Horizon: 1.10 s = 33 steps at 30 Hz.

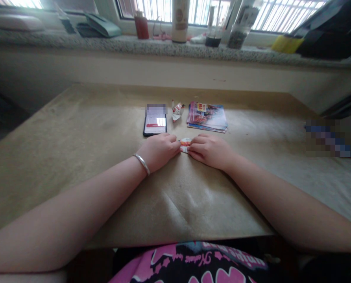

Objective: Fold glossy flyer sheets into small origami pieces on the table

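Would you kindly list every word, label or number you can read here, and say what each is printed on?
No text reads with certainty.
On the stack of leaflets: red and yellow headline, too small.
On the phone: screen blurred.
On the folded paper pinched by the left hand and right hand: print too small.
On the bottle on the sill: label blurred.
On the garment: pink script, upside down, unreadable.

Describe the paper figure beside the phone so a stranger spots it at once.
On the brown table, look beyond the left hand and right hand pinching a paper scrap. The folded paper figure stands between the phone and the stack of leaflets; it alone sticks up, pointed, white and red.
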Available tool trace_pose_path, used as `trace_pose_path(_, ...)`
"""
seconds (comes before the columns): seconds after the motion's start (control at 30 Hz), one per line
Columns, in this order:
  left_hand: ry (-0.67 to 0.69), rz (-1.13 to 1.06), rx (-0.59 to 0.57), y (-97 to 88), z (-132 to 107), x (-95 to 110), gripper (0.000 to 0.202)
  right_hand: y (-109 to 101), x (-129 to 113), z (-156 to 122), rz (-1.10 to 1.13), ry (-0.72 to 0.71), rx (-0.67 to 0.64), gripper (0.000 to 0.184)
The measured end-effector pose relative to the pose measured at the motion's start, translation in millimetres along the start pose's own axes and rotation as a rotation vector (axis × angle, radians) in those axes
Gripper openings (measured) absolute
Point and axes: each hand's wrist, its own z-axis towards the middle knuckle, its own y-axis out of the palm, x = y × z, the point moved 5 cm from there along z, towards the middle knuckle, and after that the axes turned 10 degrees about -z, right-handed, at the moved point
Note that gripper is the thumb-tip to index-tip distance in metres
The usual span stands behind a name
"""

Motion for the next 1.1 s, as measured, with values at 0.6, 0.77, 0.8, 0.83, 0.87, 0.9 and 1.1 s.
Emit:
trace_pose_path(0.6,0.099,-0.139,0.027,8.8,6,-1,0.027,1,2,-1,0.105,0.168,0.041,0.021)
trace_pose_path(0.77,0.099,-0.132,0.024,9.3,6,0,0.026,2,3,-1,0.147,0.184,0.018,0.024)
trace_pose_path(0.8,0.093,-0.125,0.025,9.7,6,0,0.026,3,3,-1,0.145,0.180,0.010,0.024)
trace_pose_path(0.83,0.089,-0.116,0.026,10.0,6,1,0.026,3,3,-1,0.141,0.179,0.001,0.024)
trace_pose_path(0.87,0.086,-0.108,0.026,10.3,7,1,0.025,3,3,0,0.136,0.178,-0.009,0.024)
trace_pose_path(0.9,0.082,-0.100,0.026,10.6,7,1,0.025,4,3,0,0.128,0.179,-0.018,0.024)
trace_pose_path(1.1,0.005,-0.108,0.018,12.1,8,-2,0.022,5,5,2,0.118,0.230,-0.028,0.022)
